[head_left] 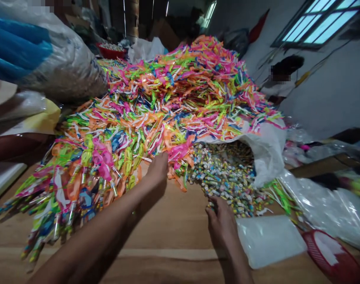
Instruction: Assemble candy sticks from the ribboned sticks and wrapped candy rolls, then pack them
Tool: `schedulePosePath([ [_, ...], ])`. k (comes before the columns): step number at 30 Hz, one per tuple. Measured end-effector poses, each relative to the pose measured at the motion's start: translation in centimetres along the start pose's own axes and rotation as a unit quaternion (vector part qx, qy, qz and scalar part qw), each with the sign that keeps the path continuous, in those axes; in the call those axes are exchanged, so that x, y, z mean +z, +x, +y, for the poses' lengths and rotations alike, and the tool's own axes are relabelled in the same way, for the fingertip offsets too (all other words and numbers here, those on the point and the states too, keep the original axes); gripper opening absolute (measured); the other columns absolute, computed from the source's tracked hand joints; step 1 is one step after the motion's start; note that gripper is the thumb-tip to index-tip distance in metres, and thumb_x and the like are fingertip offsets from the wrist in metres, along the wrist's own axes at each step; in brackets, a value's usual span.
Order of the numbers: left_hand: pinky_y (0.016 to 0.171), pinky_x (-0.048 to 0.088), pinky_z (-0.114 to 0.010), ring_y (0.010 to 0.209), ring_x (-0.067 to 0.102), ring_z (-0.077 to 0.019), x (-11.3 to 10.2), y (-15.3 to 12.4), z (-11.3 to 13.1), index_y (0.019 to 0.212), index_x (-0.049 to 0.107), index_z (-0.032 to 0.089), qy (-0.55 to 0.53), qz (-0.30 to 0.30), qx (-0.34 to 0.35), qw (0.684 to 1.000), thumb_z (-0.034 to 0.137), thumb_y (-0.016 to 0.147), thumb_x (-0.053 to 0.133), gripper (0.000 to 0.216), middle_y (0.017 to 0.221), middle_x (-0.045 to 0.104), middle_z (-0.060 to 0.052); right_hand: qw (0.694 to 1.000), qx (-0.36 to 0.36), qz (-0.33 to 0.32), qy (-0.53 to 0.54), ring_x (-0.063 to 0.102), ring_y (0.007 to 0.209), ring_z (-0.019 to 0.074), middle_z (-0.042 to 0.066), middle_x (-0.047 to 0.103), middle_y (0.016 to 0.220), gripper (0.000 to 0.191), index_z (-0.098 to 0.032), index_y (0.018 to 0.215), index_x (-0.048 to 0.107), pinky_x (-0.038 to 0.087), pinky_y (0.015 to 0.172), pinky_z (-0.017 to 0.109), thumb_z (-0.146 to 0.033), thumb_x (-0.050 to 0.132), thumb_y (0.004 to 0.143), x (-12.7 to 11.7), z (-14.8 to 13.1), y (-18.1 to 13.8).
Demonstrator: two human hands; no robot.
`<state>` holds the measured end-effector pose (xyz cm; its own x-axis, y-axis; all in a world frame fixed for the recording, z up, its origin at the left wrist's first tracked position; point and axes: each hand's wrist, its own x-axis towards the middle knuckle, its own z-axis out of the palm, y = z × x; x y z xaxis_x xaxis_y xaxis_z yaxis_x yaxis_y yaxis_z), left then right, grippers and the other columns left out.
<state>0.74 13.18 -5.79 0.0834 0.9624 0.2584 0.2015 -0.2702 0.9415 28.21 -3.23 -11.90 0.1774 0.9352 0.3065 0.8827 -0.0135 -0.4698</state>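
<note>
A huge heap of bright plastic toy pieces (174, 90) in pink, orange, green and white covers the wooden table (168, 228). My left hand (156, 170) reaches into the near edge of the heap, fingers curled into the pieces so that they are hidden. My right hand (222, 225) rests at the edge of a pile of small wrapped candies (227, 173) that spills from a white sack (267, 152); its fingers are bent among the candies.
A stack of clear plastic bags (270, 240) lies right of my right hand, with a red basket (333, 256) beyond. Large filled sacks (49, 51) stand at the back left. Another person (282, 81) sits at the far right by the wall.
</note>
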Motion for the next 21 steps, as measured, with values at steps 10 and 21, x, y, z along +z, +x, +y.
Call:
schedulePosePath([
  [10, 0.056, 0.042, -0.027, 0.055, 0.053, -0.0137, -0.2, -7.6, -0.1, 0.082, 0.064, 0.020, -0.340, -0.054, -0.281, 0.896, 0.032, 0.069, 0.088, 0.030, 0.066, 0.059, 0.001, 0.993, 0.024, 0.007, 0.114, 0.067, 0.096, 0.0296, 0.012, 0.072, 0.100, 0.024, -0.022, 0.096, 0.076, 0.053, 0.085, 0.043, -0.035, 0.056, 0.094, 0.5, -3.3, 0.5],
  [21, 0.059, 0.052, -0.031, 0.057, 0.061, -0.0139, 1.5, -9.3, 3.2, 0.095, 0.061, 0.020, -0.476, -0.005, -0.343, 0.810, 0.027, 0.057, 0.101, 0.056, 0.073, 0.067, 0.003, 0.956, 0.023, 0.011, 0.292, 0.067, 0.099, 0.0228, 0.007, 0.070, 0.107, 0.024, -0.028, 0.117, 0.076, 0.056, 0.085, 0.037, -0.033, 0.056, 0.104, 1.1, -12.3, 0.3],
])
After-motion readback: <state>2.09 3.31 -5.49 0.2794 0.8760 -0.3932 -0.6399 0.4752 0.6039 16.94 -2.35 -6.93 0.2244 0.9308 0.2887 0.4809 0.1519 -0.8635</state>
